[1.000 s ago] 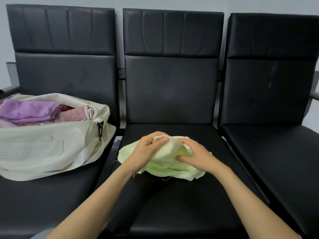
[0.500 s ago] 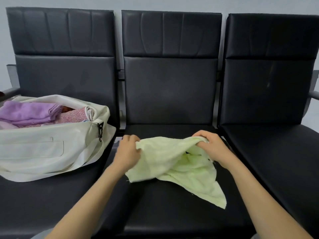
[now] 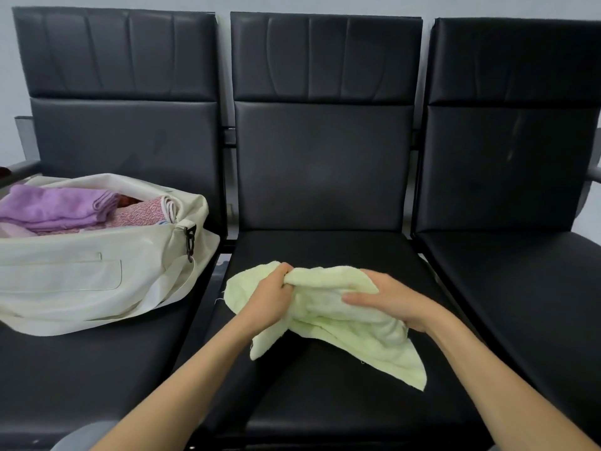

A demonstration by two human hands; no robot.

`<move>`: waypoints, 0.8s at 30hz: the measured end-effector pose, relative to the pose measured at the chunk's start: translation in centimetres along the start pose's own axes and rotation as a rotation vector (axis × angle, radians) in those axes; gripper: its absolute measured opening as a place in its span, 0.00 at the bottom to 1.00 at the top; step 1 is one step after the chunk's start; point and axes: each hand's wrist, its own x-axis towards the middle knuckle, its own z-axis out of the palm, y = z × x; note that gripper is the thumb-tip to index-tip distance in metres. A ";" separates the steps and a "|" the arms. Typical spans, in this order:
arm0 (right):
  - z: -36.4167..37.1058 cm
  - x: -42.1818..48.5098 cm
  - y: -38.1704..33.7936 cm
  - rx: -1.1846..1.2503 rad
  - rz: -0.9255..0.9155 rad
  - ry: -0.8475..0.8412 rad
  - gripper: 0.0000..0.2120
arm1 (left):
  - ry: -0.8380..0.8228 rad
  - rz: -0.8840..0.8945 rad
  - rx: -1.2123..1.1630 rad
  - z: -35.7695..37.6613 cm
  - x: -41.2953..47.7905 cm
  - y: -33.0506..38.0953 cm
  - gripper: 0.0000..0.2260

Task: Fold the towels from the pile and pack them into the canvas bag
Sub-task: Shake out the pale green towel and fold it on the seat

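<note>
Hands on green towel [image 3: 338, 323] over middle seat [image 3: 325, 402]: left hand [image 3: 270, 301] grips bunched edge, right hand [image 3: 390, 301] holds other side, fingers curled round cloth.

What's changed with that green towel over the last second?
The left hand and right hand pulled the bunched towel open sideways, then came closer again; a corner now trails right. Both stayed on it. The bag and its contents are unmoved.

No words, numbers, brands or signs can be read. None are seen on the canvas bag [image 3: 81, 275], the green towel [image 3: 328, 320] beside it, or the black seats [image 3: 325, 164].
</note>
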 end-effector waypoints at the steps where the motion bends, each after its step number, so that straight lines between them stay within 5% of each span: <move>1: 0.3 0.0 0.1 -0.076 0.009 -0.056 0.22 | -0.036 -0.034 -0.059 0.1 0.0 0.0 0.09; 3: 0.9 0.4 0.8 -0.391 0.025 -0.094 0.24 | -0.129 -0.076 -0.049 -0.1 -0.2 0.2 0.01; 7: 1.0 1.3 2.5 -0.830 0.073 -0.025 0.07 | -0.405 -0.107 0.445 -1.4 -0.5 -0.2 0.29; 9: 0.9 1.5 3.0 -0.891 0.110 0.026 0.12 | -0.456 -0.081 0.657 -1.4 -0.6 -0.9 0.22; 11: 0.9 1.4 2.9 -0.834 0.106 0.048 0.12 | -0.397 -0.040 0.753 -1.3 -0.8 -1.4 0.12; 16: 1.6 0.3 0.9 -0.327 -0.048 0.071 0.11 | -0.521 -0.161 0.519 -1.1 -1.2 -1.4 0.21; 18: 1.8 0.2 0.8 -0.169 -0.020 0.067 0.13 | -0.486 -0.107 0.624 -0.3 -1.3 -1.6 0.17; 22: 2.2 0.5 1.1 -0.149 0.011 0.046 0.11 | -0.449 -0.020 0.582 0.4 -1.2 -2.0 0.04; 24: 1.9 0.2 0.8 -0.227 -0.003 0.006 0.15 | -0.409 0.004 0.483 -0.1 -1.1 -2.0 0.05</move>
